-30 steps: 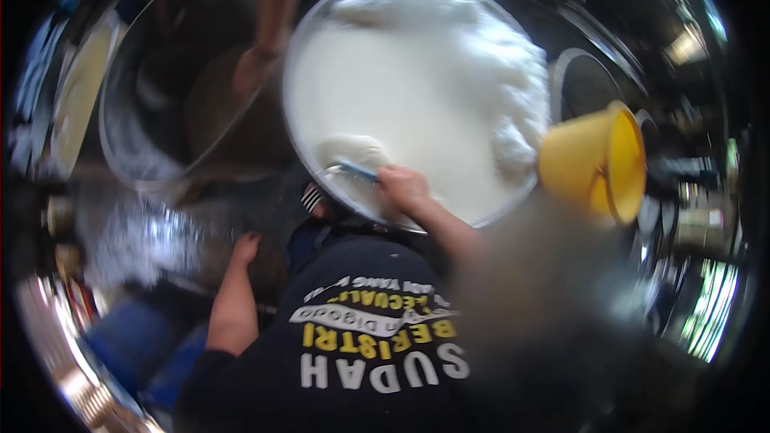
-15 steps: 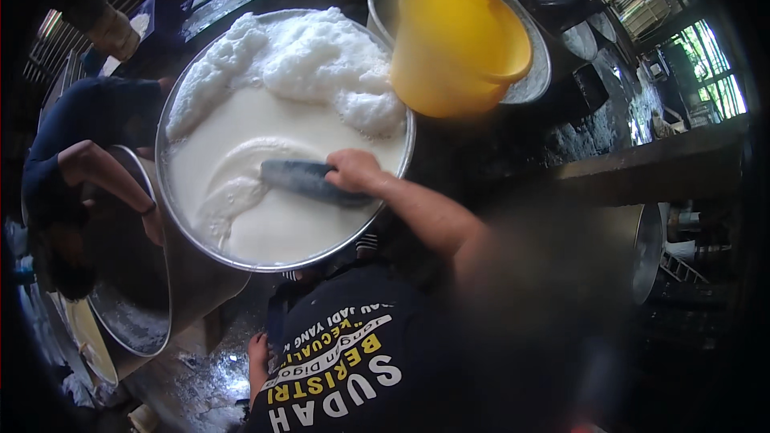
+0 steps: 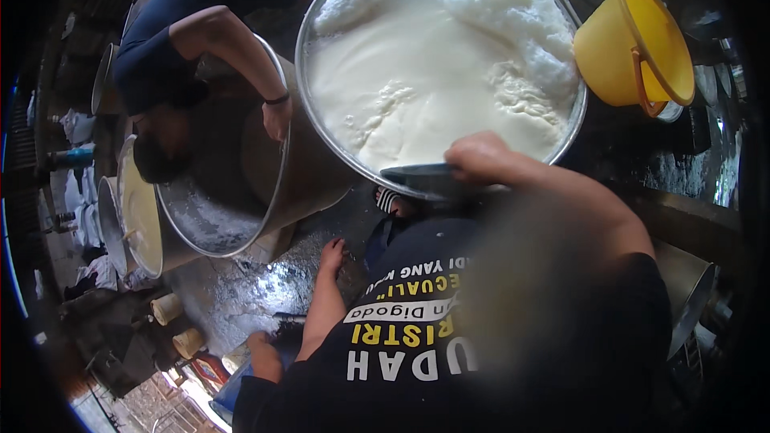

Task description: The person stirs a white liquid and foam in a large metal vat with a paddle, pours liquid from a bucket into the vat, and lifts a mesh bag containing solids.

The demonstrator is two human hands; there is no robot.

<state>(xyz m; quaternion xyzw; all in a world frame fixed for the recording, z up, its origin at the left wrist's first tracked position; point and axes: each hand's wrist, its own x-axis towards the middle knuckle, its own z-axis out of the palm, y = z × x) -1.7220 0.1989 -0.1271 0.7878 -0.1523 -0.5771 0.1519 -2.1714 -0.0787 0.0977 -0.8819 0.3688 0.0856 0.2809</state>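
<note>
A big round metal vat [image 3: 308, 104] holds creamy white liquid, with thick white foam [image 3: 513, 12] heaped along its far side. At the vat's near rim, my right hand [image 3: 481, 156] grips the upper edge of a dark grey dish-like scoop [image 3: 421, 178]. The scoop is seen nearly edge-on, so its depth and contents are hidden. Low at my left side hangs my left hand [image 3: 333, 255], over the wet floor, its fingers loosely apart with nothing seen in them. Ripples and small bubbles mark the liquid's surface.
To the left, a person in a dark shirt [image 3: 160, 56] leans over another large metal vat [image 3: 277, 168], one hand on its rim. A yellow bucket [image 3: 605, 56] stands at the right. Pale liquid fills a container [image 3: 140, 208] at far left. The floor [image 3: 281, 281] looks wet.
My right hand has drawn the scoop from the middle of the liquid to the vat's near rim. The view has shifted, placing the vat and yellow bucket farther up and right.
</note>
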